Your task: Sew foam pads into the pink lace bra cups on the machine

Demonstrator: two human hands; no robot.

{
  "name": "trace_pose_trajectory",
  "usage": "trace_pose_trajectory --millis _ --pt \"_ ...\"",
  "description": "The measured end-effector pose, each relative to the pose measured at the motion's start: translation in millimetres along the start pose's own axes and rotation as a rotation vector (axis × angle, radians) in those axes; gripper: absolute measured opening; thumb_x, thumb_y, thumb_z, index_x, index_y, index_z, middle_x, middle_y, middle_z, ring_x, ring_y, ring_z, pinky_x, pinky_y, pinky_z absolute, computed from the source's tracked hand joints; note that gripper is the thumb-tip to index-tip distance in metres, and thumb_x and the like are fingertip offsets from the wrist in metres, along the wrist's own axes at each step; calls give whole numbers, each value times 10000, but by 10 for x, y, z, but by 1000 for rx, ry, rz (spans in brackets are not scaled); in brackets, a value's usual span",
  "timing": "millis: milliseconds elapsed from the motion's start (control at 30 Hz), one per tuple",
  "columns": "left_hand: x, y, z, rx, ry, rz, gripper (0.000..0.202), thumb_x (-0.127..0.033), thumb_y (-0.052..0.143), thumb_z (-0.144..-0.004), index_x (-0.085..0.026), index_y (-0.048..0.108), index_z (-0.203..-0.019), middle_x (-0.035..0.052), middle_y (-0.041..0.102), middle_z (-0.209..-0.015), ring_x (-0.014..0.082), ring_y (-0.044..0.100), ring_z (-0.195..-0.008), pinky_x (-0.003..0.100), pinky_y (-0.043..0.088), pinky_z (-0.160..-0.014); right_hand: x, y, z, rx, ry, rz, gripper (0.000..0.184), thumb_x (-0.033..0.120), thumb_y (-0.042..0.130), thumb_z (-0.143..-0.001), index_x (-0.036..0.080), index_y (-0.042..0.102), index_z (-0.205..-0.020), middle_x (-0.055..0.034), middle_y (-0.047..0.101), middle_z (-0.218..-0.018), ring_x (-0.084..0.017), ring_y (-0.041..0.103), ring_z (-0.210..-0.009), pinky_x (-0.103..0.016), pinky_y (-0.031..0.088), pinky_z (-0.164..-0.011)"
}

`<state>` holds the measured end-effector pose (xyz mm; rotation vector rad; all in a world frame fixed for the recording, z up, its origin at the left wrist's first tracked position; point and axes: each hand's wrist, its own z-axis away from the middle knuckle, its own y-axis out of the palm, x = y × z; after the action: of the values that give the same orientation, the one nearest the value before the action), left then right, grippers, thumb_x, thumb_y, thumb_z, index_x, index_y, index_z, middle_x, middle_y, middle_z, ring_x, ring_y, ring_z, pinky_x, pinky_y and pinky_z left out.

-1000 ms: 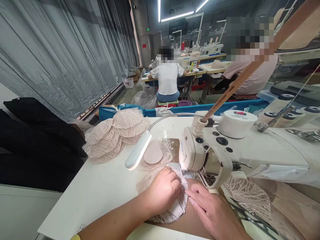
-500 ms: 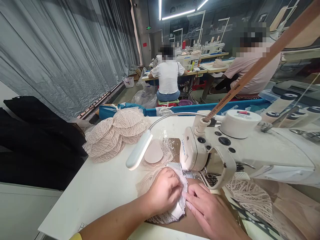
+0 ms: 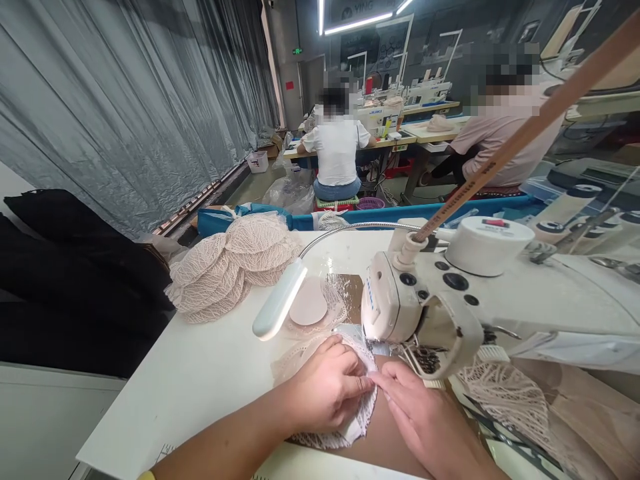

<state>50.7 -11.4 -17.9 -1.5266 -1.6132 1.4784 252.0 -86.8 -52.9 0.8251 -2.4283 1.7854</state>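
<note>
My left hand [image 3: 326, 388] rests curled on a beige lace cup piece [image 3: 350, 420] lying on the white table [image 3: 210, 373], its fingers pinching the lace edge. My right hand [image 3: 425, 420] lies beside it, fingertips pressing the same lace edge just in front of the presser foot of the white sewing machine [image 3: 450, 300]. The two hands touch at the fingertips. The needle area is partly hidden behind the machine head.
A pile of lace cups [image 3: 230, 267] sits at the table's far left. A white gooseneck lamp [image 3: 277, 300] hangs over a round beige pad [image 3: 309, 309]. Black fabric [image 3: 75, 267] lies left of the table. More lace [image 3: 505, 400] lies right of the machine. Two people sit at machines ahead.
Both hands have shifted slightly with the lace piece near the presser foot; the fingertips have come closer together. The view has tilted a little.
</note>
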Motion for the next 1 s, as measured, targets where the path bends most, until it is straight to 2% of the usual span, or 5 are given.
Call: trace_pose_trajectory --millis 233,367,500,800,1000 --pt "-3 5 -7 -5 -61 44 290 -163 502 -849 -181 599 -1122 101 603 -1111 225 531 -932 378 434 -839 30 -30 -32 14 -95 108 425 66 337 -875 155 667 -1128 -118 703 -909 -179 649 -711 -279 526 -620" --pt "-26 19 -40 -11 -149 31 299 -174 442 -902 -149 553 -1178 103 611 -1118 218 539 -911 351 462 -804 42 -20 -31 31 -53 96 416 66 330 -887 154 677 -1099 -105 678 -850 -168 636 -645 -267 504 -562" --pt "-39 40 -49 15 -154 -16 297 -211 453 -902 -144 540 -1178 106 599 -1127 230 539 -913 368 460 -808 44 -15 -30 32 -41 112 418 66 336 -884 149 671 -1118 -97 678 -836 -146 613 -565 -247 465 -490" --pt "3 67 -74 58 -126 -101 222 -235 452 -888 -135 546 -1063 120 594 -1081 218 520 -818 377 438 -762 8 19 -13 39 0 148 430 97 353 -880 171 656 -1176 -128 705 -963 -193 676 -714 -274 527 -556" --pt "2 36 -71 69 -131 -81 291 -259 471 -880 -137 537 -1136 122 585 -1146 232 516 -870 388 442 -792 1 31 -12 66 -1 197 441 111 353 -876 196 661 -1180 -136 702 -1013 -227 675 -795 -338 552 -658"
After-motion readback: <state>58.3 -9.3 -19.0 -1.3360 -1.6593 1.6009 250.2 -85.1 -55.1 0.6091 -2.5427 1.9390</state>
